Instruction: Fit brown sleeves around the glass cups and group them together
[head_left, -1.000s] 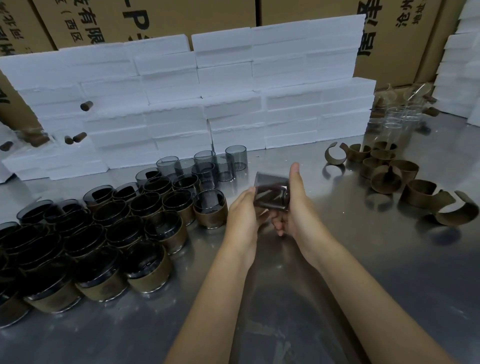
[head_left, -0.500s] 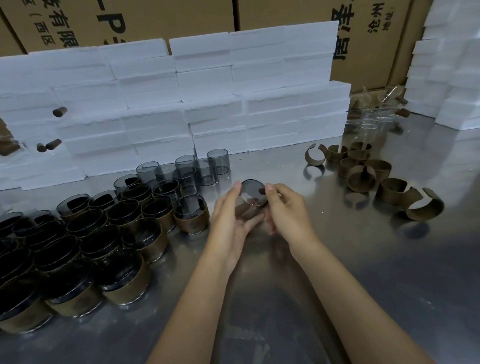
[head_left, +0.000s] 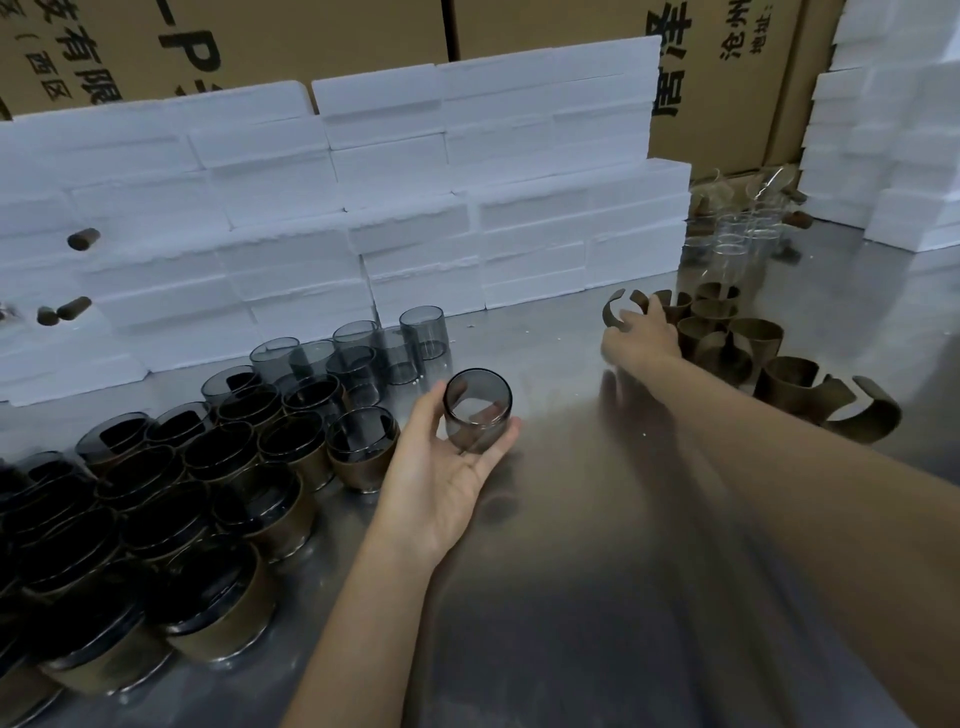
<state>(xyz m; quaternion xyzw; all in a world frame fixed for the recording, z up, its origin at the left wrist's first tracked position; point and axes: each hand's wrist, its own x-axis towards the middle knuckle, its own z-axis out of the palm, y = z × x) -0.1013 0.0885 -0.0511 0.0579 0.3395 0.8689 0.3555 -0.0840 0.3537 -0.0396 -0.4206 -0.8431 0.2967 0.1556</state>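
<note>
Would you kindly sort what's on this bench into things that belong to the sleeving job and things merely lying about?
Job: bare glass cup in left hand; right hand at loose brown sleeves; sleeved cups; unsleeved cups.
Lying about: foam blocks; cardboard boxes; clear glasses.

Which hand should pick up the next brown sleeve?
Right. The right hand is already at the sleeve pile, fingers on one. The left hand is busy holding the bare glass cup.

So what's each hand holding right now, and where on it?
The left hand holds a bare glass cup by its side wall, tilted. The right hand reaches the brown sleeves; its grip is too blurred to tell.
</note>
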